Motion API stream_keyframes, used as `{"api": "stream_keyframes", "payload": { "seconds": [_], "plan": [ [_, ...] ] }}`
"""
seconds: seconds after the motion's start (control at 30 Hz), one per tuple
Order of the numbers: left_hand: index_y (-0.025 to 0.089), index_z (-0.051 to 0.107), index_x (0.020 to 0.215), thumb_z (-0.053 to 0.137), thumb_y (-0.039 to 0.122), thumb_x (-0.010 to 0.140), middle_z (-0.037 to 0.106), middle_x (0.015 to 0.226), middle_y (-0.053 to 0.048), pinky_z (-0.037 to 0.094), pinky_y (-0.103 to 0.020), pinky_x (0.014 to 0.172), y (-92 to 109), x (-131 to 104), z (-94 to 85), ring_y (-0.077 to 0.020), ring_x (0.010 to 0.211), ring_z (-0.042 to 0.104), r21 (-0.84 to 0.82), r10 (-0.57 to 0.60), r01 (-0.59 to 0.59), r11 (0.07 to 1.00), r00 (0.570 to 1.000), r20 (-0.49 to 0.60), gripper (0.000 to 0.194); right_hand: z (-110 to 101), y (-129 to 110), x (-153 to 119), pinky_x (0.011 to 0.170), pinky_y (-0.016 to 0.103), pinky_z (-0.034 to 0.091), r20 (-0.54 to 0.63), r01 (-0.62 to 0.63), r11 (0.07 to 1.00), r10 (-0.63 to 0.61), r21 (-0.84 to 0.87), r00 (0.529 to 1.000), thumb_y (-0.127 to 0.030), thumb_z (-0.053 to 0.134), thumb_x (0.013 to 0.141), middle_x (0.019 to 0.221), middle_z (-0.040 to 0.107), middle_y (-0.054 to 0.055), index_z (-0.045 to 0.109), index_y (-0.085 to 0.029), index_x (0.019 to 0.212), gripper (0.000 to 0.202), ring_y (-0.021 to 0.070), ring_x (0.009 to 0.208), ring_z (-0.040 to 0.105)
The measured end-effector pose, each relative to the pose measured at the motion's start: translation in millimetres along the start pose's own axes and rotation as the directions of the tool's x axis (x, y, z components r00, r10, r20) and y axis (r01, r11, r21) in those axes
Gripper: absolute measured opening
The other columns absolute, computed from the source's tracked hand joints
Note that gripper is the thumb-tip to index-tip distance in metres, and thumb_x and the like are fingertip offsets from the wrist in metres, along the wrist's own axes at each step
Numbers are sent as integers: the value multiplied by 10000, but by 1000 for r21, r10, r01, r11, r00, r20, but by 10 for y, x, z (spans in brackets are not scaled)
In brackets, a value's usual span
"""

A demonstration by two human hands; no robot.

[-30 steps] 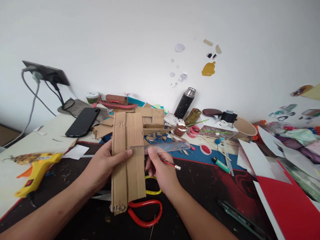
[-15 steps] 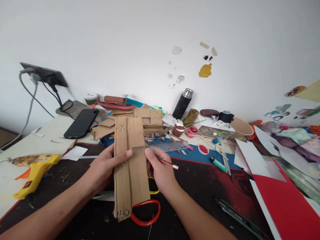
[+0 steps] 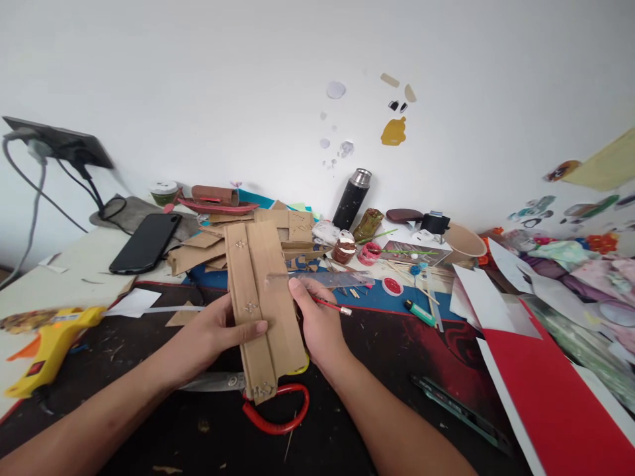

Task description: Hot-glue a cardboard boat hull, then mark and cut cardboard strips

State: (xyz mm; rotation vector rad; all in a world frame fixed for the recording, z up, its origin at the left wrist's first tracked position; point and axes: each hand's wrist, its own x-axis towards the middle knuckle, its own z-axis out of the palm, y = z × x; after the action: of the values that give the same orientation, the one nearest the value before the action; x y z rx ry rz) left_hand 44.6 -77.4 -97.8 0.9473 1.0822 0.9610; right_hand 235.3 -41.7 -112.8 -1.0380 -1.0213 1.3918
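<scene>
My left hand (image 3: 213, 334) grips a strip of brown corrugated cardboard (image 3: 282, 317) from its left side, thumb pressed on its face. A second, narrower layer runs down the cardboard's left part, with small ring-like marks on it. My right hand (image 3: 321, 327) is closed on a clear ruler (image 3: 344, 279), whose left end lies across the cardboard. A red-and-black pencil (image 3: 333, 305) with a white eraser also sits in that hand. Its lower fingers are partly hidden. Under the cardboard's bottom end lie scissors (image 3: 275, 428) with a red handle.
A yellow glue gun (image 3: 57, 344) and a black phone (image 3: 146, 243) lie at left. Cardboard scraps (image 3: 198, 254), a black flask (image 3: 351, 201) and paint jars (image 3: 370, 254) stand behind. At right are a cutter knife (image 3: 459, 410) and red card (image 3: 540, 390).
The cardboard has tilted, its lower end swinging right and up. My left thumb sits lower on it. The ruler's left end has risen slightly across the cardboard. The whole view has shifted.
</scene>
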Motion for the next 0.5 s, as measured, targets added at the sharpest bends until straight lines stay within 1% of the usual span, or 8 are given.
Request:
{"api": "stream_keyframes", "payload": {
  "seconds": [0.07,0.17,0.23,0.3,0.4,0.5],
  "plan": [
    [234,802,1210,1042,450,702,873,1244,-140,705,-475,981,32,-8,3,-387,1131,840,-14,-2,1,1000,1000,-26,602,6,1,3,572,286,496,28,-48,998,47,37,999,-638,871,856,678,707,-5,768,-237,802,418,175,613,615],
    [217,794,1175,1053,483,652,888,1129,-144,735,-443,792,102,3,7,-387,969,865,-88,-25,14,996,993,-119,641,5,-5,16,429,246,359,74,-100,992,94,74,993,-683,867,839,564,606,-49,743,-229,828,471,115,433,463],
    [207,783,1175,1046,513,646,889,1070,-135,721,-392,674,143,21,10,-372,891,865,-138,-17,-14,990,976,-218,665,1,-19,22,407,227,307,84,-87,994,82,66,993,-684,853,849,546,586,-59,760,-216,868,477,95,401,436],
    [204,770,1200,1042,520,654,887,1046,-120,695,-339,605,171,38,19,-353,875,862,-166,8,-59,984,955,-296,686,0,-33,20,403,213,281,94,-82,995,77,60,993,-677,845,856,547,589,-59,781,-206,910,479,88,401,447],
    [202,748,1254,1035,520,685,884,1080,-110,692,-314,604,192,45,39,-345,927,858,-172,47,-107,979,946,-321,712,11,-38,3,406,206,268,134,-100,994,93,46,987,-676,842,858,547,599,-53,785,-198,920,485,85,408,460],
    [196,739,1260,1013,522,734,879,1139,-107,722,-333,704,201,41,53,-341,992,853,-161,91,-152,975,939,-333,677,27,-28,-15,416,208,278,165,-103,994,98,22,981,-685,838,860,544,605,-52,783,-194,928,499,82,408,458]
  ]
}}
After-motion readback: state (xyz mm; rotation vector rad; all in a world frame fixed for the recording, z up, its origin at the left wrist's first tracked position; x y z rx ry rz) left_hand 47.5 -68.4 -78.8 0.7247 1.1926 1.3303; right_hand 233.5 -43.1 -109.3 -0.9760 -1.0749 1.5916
